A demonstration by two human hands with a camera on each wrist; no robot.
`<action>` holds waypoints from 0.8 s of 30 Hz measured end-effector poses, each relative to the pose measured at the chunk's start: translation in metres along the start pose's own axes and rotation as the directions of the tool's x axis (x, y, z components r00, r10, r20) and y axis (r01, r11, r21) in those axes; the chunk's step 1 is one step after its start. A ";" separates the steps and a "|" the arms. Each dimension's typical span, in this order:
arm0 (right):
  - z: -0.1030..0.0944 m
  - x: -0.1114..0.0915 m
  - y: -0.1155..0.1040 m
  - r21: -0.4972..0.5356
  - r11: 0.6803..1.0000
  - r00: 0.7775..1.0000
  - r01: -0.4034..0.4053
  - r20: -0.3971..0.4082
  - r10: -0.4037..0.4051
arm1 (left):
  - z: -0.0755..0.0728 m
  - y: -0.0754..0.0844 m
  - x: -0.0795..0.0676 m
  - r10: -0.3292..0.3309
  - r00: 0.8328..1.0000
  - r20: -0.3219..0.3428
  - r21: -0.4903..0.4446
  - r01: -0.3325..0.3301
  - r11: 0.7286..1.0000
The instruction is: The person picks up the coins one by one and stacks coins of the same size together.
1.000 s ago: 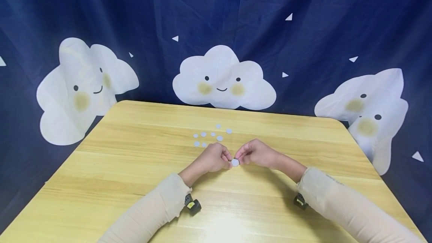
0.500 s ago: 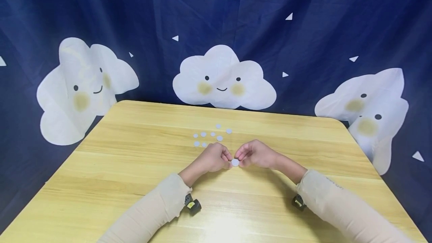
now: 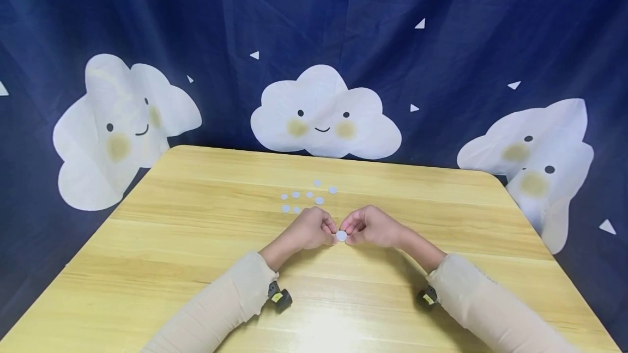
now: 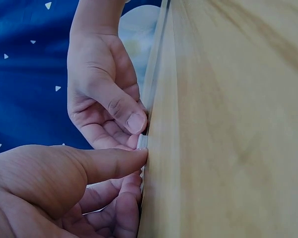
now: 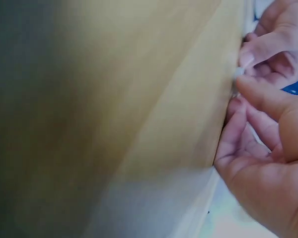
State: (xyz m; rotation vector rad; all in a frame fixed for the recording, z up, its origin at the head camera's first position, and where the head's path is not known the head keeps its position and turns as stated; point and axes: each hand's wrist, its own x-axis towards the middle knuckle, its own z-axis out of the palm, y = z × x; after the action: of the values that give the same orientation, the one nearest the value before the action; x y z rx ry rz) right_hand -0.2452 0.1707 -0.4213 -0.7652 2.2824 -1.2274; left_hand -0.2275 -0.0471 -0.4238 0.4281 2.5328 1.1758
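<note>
Starting from the near side, two pale sleeves (image 3: 225,296) are seen over the wooden table (image 3: 358,287), and ahead of them both hands are placed close together. Between their fingertips a small stack of white discs (image 3: 342,236) is pinched: from its left edge by the left hand (image 3: 305,229), from its right edge by the right hand (image 3: 376,226). Because it is touched by both, neither hand can be called the nearer one. From above, only a round top is shown, so no long axis is found across it; in the left wrist view, a low, layered side is shown close to the wood. Whether the table is touched by its bottom cannot be told surely. Farther away, beyond the left hand, eight loose discs (image 3: 319,200) are seen scattered flat. Behind everything, a blue curtain (image 3: 304,15) printed with clouds (image 3: 324,143) is hung.
</note>
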 end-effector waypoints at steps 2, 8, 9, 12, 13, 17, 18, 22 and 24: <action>0.001 0.000 0.000 -0.017 1.000 1.000 0.009 -0.012 -0.009 | 0.000 0.000 0.000 0.001 1.000 0.001 -0.002 -0.001 1.000; 0.004 0.000 0.003 -0.021 1.000 0.999 0.018 -0.040 -0.019 | 0.000 -0.001 0.001 -0.002 1.000 0.001 0.000 0.002 1.000; 0.005 0.000 0.003 -0.020 1.000 0.999 0.018 -0.044 -0.019 | 0.000 -0.001 0.001 -0.002 1.000 0.000 0.001 0.002 1.000; 0.006 0.000 0.003 -0.022 0.999 0.998 0.025 -0.052 -0.026 | 0.000 -0.002 0.001 -0.001 1.000 -0.001 0.002 0.001 1.000; 0.006 0.000 0.004 -0.025 0.999 0.998 0.028 -0.053 -0.029 | 0.000 -0.002 0.001 -0.001 1.000 -0.001 0.002 0.001 1.000; 0.007 -0.001 0.003 -0.045 0.998 0.997 0.038 -0.059 -0.041 | 0.000 -0.002 0.001 -0.002 1.000 -0.001 0.002 0.002 1.000; 0.007 -0.001 0.003 -0.052 0.998 0.997 0.039 -0.061 -0.042 | 0.000 -0.002 0.001 -0.001 1.000 -0.001 0.003 0.001 1.000; 0.008 -0.002 0.003 -0.078 0.997 0.997 0.027 -0.072 -0.033 | 0.000 -0.001 0.001 0.005 1.000 0.002 0.004 -0.005 1.000; 0.008 -0.003 0.002 -0.087 0.996 0.997 0.028 -0.075 -0.035 | 0.000 -0.001 0.001 0.006 1.000 0.005 0.004 -0.006 1.000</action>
State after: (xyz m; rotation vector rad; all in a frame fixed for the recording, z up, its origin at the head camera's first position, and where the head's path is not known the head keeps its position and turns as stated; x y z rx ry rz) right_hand -0.2384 0.1688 -0.4271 -0.8008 2.4071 -1.1980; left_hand -0.2284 -0.0471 -0.4247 0.4389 2.5313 1.1707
